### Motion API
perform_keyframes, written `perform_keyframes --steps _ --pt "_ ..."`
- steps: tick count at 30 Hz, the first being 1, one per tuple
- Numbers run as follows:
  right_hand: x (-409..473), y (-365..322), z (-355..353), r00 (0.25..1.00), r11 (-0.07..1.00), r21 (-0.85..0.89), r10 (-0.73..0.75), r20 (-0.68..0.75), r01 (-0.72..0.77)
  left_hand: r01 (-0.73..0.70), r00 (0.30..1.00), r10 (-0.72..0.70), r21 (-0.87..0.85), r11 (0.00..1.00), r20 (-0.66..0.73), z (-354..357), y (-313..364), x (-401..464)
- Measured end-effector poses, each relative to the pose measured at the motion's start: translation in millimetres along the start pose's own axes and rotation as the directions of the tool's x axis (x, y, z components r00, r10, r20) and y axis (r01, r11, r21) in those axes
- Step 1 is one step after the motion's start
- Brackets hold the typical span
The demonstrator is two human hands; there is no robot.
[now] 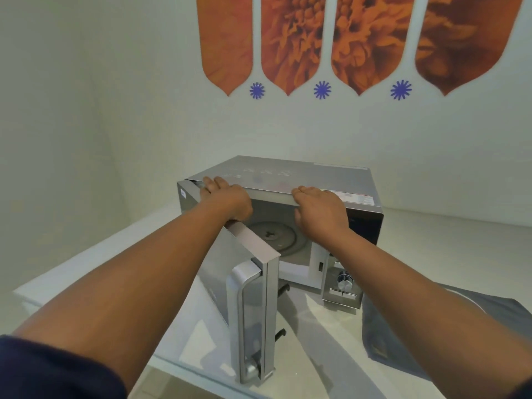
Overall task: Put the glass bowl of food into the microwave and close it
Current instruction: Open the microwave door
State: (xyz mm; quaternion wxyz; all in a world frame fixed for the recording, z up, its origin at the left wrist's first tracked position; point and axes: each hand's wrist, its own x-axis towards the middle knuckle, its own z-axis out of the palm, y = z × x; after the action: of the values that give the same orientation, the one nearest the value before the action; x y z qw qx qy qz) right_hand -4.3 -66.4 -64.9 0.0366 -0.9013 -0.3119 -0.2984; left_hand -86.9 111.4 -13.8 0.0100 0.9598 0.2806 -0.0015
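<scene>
Bracing the microwave [290, 180] by its top front edge, we lay both hands on the casing while the door [247, 286] stands swung wide toward us on its left hinge. Our left hand [227, 197] rests near the hinge corner, fingers together and flat on the lid; our right hand [319, 210] curls its fingers, close together, over the upper lip of the opening. We judge that this hold steadies or shifts the oven on the white counter [431, 254], since neither hand carries anything. Inside, the turntable [273, 236] lies bare. The glass bowl of food is nowhere in view, so loading has not begun. The control panel with its knob [344, 280] sits at the oven's right, partly masked by our right forearm. A grey cloth [486, 326] lies on the near right of the counter, cut off by the frame's edge and covered in part by that arm. Fingertips of the right hand are hidden under the lip.
</scene>
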Motion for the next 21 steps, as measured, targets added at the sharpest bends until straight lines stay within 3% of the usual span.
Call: perform_keyframes --steps 3,9,13,17,21 --pt "-1.8 -3.2 4.1 1.0 1.0 -0.011 0.012 -0.012 -0.012 0.087 0.996 -0.088 0.042 0.995 0.017 -0.4 -8.2 7.1" --pt "-2.8 -3.9 5.8 0.999 0.999 -0.014 0.039 -0.021 -0.039 0.082 0.985 -0.126 0.335 0.939 0.114 -3.8 -27.6 21.2" --pt "-4.5 -3.3 6.8 0.999 0.999 -0.021 0.032 -0.025 -0.033 0.199 0.961 -0.251 0.334 0.921 0.118 4.5 -47.2 38.2" --pt "-6.2 -5.0 6.6 0.998 0.998 -0.03 0.049 -0.035 -0.05 0.149 0.975 -0.195 0.33 0.932 0.109 6.5 -65.6 54.0" --pt "-5.8 -6.3 9.5 0.998 0.998 -0.028 0.059 -0.036 -0.06 0.209 0.968 -0.237 0.276 0.938 0.076 8.6 -77.7 49.8"
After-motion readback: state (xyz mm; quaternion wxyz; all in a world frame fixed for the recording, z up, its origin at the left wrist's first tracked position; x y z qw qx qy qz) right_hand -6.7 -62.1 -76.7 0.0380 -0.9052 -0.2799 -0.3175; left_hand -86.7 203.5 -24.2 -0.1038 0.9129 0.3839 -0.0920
